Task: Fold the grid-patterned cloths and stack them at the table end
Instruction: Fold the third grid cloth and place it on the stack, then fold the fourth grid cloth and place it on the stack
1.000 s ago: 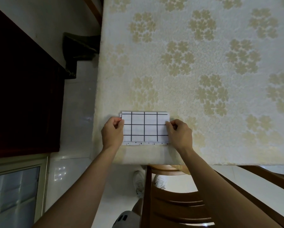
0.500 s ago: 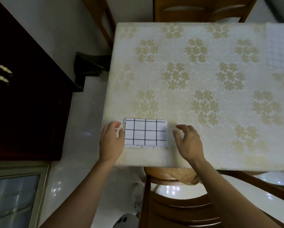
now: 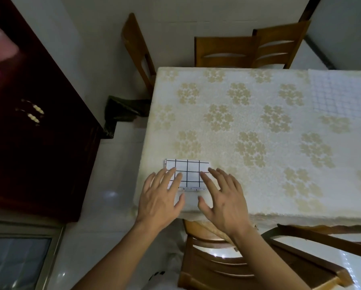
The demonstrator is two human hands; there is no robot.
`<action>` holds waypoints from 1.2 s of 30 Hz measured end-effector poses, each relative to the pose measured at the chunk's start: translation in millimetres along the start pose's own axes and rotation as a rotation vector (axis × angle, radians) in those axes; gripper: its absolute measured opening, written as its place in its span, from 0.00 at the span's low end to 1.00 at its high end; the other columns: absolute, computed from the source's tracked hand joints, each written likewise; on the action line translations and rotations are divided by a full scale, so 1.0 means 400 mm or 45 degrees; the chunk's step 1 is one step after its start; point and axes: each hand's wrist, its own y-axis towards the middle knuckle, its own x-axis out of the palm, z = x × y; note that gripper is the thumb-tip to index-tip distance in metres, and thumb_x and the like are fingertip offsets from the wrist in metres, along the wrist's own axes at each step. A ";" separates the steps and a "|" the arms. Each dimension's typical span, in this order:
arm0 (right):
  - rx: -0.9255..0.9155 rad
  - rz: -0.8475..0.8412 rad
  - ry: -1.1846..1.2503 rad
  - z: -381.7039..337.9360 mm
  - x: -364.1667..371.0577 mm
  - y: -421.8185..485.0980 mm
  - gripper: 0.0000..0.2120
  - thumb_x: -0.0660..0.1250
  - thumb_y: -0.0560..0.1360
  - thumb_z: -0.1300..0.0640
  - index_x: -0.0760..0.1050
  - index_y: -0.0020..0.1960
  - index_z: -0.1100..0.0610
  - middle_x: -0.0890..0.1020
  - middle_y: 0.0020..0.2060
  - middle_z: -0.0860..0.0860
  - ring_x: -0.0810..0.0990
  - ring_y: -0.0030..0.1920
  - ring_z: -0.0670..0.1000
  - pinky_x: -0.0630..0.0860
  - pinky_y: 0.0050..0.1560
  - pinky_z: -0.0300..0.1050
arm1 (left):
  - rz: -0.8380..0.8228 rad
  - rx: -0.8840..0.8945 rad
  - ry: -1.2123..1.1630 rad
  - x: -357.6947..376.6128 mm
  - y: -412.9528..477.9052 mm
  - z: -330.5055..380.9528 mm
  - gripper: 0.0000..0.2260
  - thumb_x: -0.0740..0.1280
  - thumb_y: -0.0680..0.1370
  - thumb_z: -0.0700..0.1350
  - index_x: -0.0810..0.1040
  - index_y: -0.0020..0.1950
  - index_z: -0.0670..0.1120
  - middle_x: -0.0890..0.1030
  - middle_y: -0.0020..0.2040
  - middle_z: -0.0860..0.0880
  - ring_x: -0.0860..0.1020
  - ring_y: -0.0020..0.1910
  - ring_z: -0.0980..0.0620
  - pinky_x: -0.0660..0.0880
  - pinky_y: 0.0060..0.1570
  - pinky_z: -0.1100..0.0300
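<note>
- Left hand (image 3: pixel 160 195): we see it flat and spread at the near left corner of the counter (image 3: pixel 208 141), grasping nothing. Its fingers (image 3: pixel 170 176) are straight and reach over the left part of the folded cloth (image 3: pixel 191 171).
- Right hand (image 3: pixel 223 197): it is likewise released, palm down and fingers (image 3: pixel 215 177) fanned. The fingertips lie at the right edge of the folded cloth and the thumb points toward the left hand.
- We cannot tell whether either hand presses on the cloth or only hovers just above it.
- Folded cloth: a small white rectangle with a black grid, it lies flat near the counter's near edge, between the two hands.
- Second grid cloth (image 3: pixel 342 93): paler, with a finer grid, it lies spread out at the far right corner of the counter, well apart from the hands.
- The counter wears a cream cover with gold flower clusters.
- Around it we see a wooden chair (image 3: pixel 213 266) tucked in below the hands, more chairs (image 3: pixel 227 51) at the far side, a dark cabinet (image 3: pixel 35 143) on the left and a black bag (image 3: pixel 123 110) on the floor beside the counter.
</note>
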 end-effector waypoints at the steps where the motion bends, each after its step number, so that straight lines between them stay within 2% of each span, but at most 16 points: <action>1: -0.003 -0.012 -0.004 -0.011 -0.001 -0.011 0.29 0.60 0.78 0.39 0.70 0.74 0.52 0.74 0.71 0.56 0.70 0.72 0.58 0.67 0.71 0.59 | -0.021 0.018 0.023 0.001 -0.012 0.001 0.26 0.57 0.77 0.59 0.76 0.70 0.48 0.76 0.70 0.45 0.74 0.68 0.44 0.71 0.67 0.44; 11: 0.116 -0.084 -0.019 -0.025 -0.008 -0.078 0.29 0.56 0.78 0.38 0.71 0.73 0.52 0.75 0.70 0.55 0.72 0.71 0.57 0.70 0.70 0.58 | -0.080 0.019 -0.006 -0.014 -0.047 0.021 0.26 0.58 0.77 0.59 0.76 0.69 0.49 0.77 0.68 0.47 0.74 0.67 0.46 0.73 0.65 0.45; 20: 0.307 -0.066 -0.109 0.021 -0.055 -0.152 0.30 0.54 0.78 0.38 0.70 0.74 0.52 0.74 0.70 0.55 0.71 0.71 0.57 0.69 0.70 0.58 | -0.060 0.136 -0.058 -0.002 -0.012 0.048 0.25 0.56 0.77 0.59 0.76 0.69 0.49 0.77 0.68 0.47 0.74 0.66 0.45 0.73 0.64 0.46; 31: 0.762 0.024 -0.220 0.079 -0.131 -0.374 0.29 0.57 0.77 0.39 0.71 0.73 0.53 0.75 0.69 0.56 0.71 0.70 0.58 0.68 0.69 0.59 | -0.103 0.522 -0.114 0.039 0.002 0.204 0.25 0.56 0.78 0.60 0.75 0.69 0.49 0.76 0.68 0.48 0.73 0.67 0.45 0.72 0.64 0.46; 36: 0.953 0.037 -0.278 0.106 -0.169 -0.465 0.29 0.54 0.77 0.38 0.71 0.72 0.52 0.76 0.67 0.56 0.71 0.69 0.58 0.69 0.67 0.59 | -0.126 0.672 -0.119 0.054 0.013 0.294 0.26 0.54 0.78 0.60 0.73 0.71 0.49 0.75 0.70 0.47 0.72 0.68 0.45 0.71 0.65 0.46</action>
